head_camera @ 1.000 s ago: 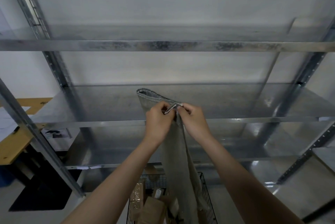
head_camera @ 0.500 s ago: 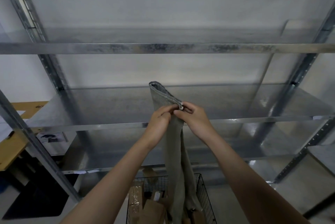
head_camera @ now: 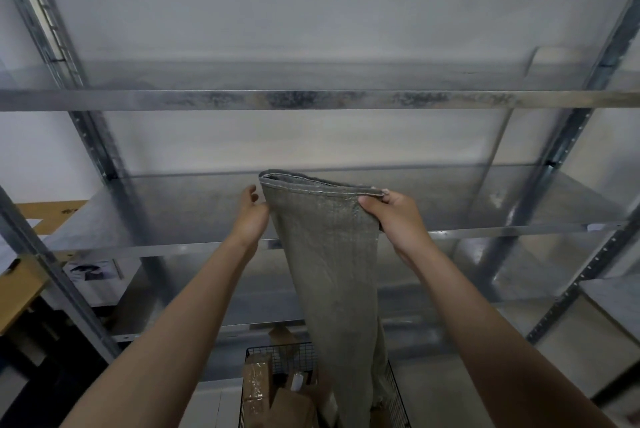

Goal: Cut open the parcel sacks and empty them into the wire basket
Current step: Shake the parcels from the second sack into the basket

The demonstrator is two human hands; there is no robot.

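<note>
A limp grey woven sack (head_camera: pixel 332 254) hangs upside down in front of the metal shelving, its stitched hem on top and its lower end trailing into the black wire basket (head_camera: pixel 287 355). My right hand (head_camera: pixel 394 216) pinches the hem's right corner. My left hand (head_camera: pixel 251 213) lies against the sack's left edge below the hem with its fingers nearly straight. Brown cardboard parcels (head_camera: pixel 258 382) lie in the basket, partly hidden behind the sack.
Galvanised shelves (head_camera: pixel 485 199) stand straight ahead, with slanted uprights (head_camera: pixel 86 130) at left and right. A wooden table (head_camera: pixel 24 285) with papers is at far left. A further shelf unit (head_camera: pixel 613 292) sits at lower right.
My hands, pinched together on the bunched hem, have moved apart. The hem now spreads wide between them, and my left hand has slid to the sack's left edge.
</note>
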